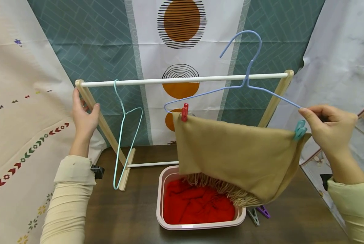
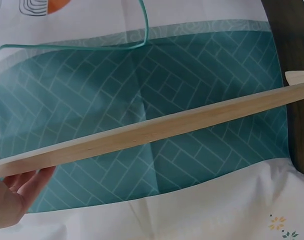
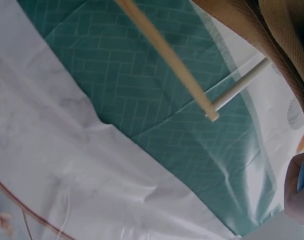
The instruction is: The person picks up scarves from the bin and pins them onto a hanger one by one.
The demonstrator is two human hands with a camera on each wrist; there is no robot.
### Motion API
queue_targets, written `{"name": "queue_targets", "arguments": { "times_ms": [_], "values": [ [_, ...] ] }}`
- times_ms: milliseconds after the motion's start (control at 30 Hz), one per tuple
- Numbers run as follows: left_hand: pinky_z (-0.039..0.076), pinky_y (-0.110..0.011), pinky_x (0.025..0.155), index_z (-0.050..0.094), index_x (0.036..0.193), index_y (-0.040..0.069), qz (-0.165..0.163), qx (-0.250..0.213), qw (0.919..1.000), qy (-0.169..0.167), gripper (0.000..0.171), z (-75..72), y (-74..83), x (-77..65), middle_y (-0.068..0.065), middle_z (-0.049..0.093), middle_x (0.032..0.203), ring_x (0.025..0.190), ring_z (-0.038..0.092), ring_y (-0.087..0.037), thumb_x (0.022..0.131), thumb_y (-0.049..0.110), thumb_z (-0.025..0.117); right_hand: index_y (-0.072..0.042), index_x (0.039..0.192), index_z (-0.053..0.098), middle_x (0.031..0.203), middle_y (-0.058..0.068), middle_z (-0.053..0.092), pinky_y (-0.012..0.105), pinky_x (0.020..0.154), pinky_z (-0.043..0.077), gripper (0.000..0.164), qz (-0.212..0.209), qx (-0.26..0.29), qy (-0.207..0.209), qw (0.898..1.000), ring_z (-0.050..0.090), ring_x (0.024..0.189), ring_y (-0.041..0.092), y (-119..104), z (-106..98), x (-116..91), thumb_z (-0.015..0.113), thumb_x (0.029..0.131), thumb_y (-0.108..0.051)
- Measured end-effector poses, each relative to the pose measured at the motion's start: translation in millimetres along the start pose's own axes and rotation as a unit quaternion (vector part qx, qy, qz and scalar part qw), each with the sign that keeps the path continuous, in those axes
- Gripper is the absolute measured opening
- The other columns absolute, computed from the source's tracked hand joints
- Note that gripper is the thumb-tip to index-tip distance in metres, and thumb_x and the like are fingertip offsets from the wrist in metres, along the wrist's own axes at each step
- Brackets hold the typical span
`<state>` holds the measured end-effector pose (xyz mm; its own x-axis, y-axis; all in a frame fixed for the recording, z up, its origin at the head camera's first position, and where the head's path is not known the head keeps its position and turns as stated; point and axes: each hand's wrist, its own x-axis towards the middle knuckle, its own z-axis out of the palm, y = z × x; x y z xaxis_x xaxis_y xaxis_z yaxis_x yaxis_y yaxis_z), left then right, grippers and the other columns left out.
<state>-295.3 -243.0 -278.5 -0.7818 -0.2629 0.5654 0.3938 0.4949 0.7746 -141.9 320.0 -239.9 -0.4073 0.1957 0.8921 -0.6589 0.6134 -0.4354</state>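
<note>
A blue clothes hanger (image 1: 205, 92) is pinched at its right end by my right hand (image 1: 334, 127). A tan fringed cloth (image 1: 234, 149) hangs from the hanger's lower side, with a red clothespin (image 1: 184, 112) near its left corner and a teal clothespin (image 1: 300, 130) near its right. The hanger's hook stands above the white rail, overlapping it in the head view. My left hand (image 1: 85, 113) holds the left wooden post (image 2: 152, 129) of the drying rack near its top, thumb on one side and fingers on the other.
A mint hanger (image 1: 121, 135) hangs on the rail (image 1: 169, 81) at the left. Below the cloth, a pale pink basin (image 1: 160, 203) holds red fabric (image 1: 197, 203). A grey clothespin (image 1: 253, 217) and a purple clothespin (image 1: 263, 211) lie on the brown table (image 1: 124, 217).
</note>
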Motion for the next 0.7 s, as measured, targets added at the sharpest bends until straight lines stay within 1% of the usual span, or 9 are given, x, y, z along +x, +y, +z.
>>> {"name": "queue_targets", "arguments": {
  "times_ms": [133, 200, 300, 367, 433, 467, 533, 633, 700],
  "values": [
    [0.044, -0.036, 0.086, 0.026, 0.141, 0.032, 0.002, 0.017, 0.9997, 0.019, 0.061, 1.6, -1.9, 2.0, -0.016, 0.052, 0.121, 0.1, 0.053, -0.022, 0.091, 0.003, 0.044, -0.009, 0.06, 0.067, 0.056, -0.022, 0.055, 0.008, 0.04, 0.026, 0.021, 0.01, -0.025, -0.006, 1.0, 0.036, 0.038, -0.008, 6, -7, 6, 0.066, 0.071, 0.01],
    [0.045, -0.037, 0.086, 0.029, 0.14, 0.032, 0.002, 0.022, 0.9995, 0.024, 0.06, 1.8, -3.2, 3.0, -0.017, 0.054, 0.119, 0.098, 0.055, -0.022, 0.091, 0.0, 0.043, -0.005, 0.06, 0.066, 0.056, -0.023, 0.054, 0.007, 0.041, 0.027, 0.018, 0.014, -0.046, -0.008, 0.999, 0.036, 0.039, -0.008, 9, -11, 8, 0.066, 0.072, 0.009],
    [0.046, -0.039, 0.087, 0.031, 0.139, 0.033, 0.0, 0.026, 0.9993, 0.025, 0.061, 1.0, -4.0, 3.6, -0.018, 0.054, 0.118, 0.099, 0.056, -0.024, 0.091, -0.002, 0.044, -0.012, 0.061, 0.066, 0.056, -0.025, 0.053, 0.006, 0.042, 0.027, 0.023, 0.028, -0.066, -0.007, 0.997, 0.037, 0.039, -0.009, 12, -14, 8, 0.066, 0.073, 0.008],
    [0.045, -0.041, 0.087, 0.032, 0.138, 0.033, 0.001, 0.028, 0.9993, 0.025, 0.061, 0.6, -4.0, 3.9, -0.018, 0.054, 0.119, 0.1, 0.056, -0.026, 0.09, -0.003, 0.044, -0.019, 0.062, 0.065, 0.056, -0.027, 0.052, 0.005, 0.043, 0.027, 0.028, 0.034, -0.078, -0.005, 0.996, 0.037, 0.04, -0.011, 14, -16, 7, 0.066, 0.074, 0.007],
    [0.045, -0.043, 0.087, 0.033, 0.137, 0.033, 0.002, 0.028, 0.9993, 0.025, 0.061, 0.6, -4.3, 4.3, -0.018, 0.053, 0.12, 0.1, 0.056, -0.029, 0.09, -0.003, 0.044, -0.029, 0.065, 0.062, 0.057, -0.028, 0.051, 0.004, 0.044, 0.028, 0.036, 0.04, -0.084, -0.001, 0.996, 0.038, 0.042, -0.012, 15, -17, 6, 0.066, 0.074, 0.006],
    [0.045, -0.043, 0.086, 0.033, 0.137, 0.033, 0.001, 0.029, 0.9992, 0.026, 0.06, 0.7, -4.4, 4.3, -0.018, 0.053, 0.121, 0.1, 0.056, -0.029, 0.09, -0.003, 0.044, -0.03, 0.065, 0.061, 0.057, -0.03, 0.05, 0.003, 0.045, 0.028, 0.037, 0.041, -0.092, 0.003, 0.995, 0.038, 0.043, -0.013, 15, -17, 5, 0.066, 0.074, 0.005],
    [0.046, -0.044, 0.086, 0.034, 0.137, 0.032, 0.001, 0.03, 0.9992, 0.026, 0.06, 1.1, -4.7, 5.0, -0.018, 0.053, 0.121, 0.099, 0.056, -0.03, 0.09, -0.003, 0.044, -0.023, 0.063, 0.063, 0.057, -0.031, 0.049, 0.002, 0.046, 0.028, 0.03, 0.041, -0.109, 0.009, 0.993, 0.038, 0.044, -0.015, 19, -18, 4, 0.066, 0.074, 0.005],
    [0.046, -0.043, 0.086, 0.033, 0.138, 0.031, 0.001, 0.026, 0.9993, 0.025, 0.061, 1.6, -4.8, 5.3, -0.019, 0.054, 0.12, 0.099, 0.056, -0.03, 0.09, -0.004, 0.045, -0.004, 0.061, 0.066, 0.057, -0.033, 0.047, 0.001, 0.048, 0.028, 0.015, 0.052, -0.136, 0.016, 0.989, 0.038, 0.045, -0.016, 27, -20, 0, 0.066, 0.075, 0.002],
    [0.046, -0.043, 0.086, 0.034, 0.138, 0.031, 0.002, 0.026, 0.9993, 0.025, 0.061, 1.8, -4.4, 5.3, -0.02, 0.054, 0.119, 0.1, 0.056, -0.031, 0.09, -0.004, 0.045, 0.007, 0.063, 0.065, 0.056, -0.034, 0.045, 0.0, 0.047, 0.028, 0.015, 0.061, -0.159, 0.017, 0.985, 0.037, 0.044, -0.017, 36, -22, -3, 0.067, 0.076, 0.0]
  ]
}}
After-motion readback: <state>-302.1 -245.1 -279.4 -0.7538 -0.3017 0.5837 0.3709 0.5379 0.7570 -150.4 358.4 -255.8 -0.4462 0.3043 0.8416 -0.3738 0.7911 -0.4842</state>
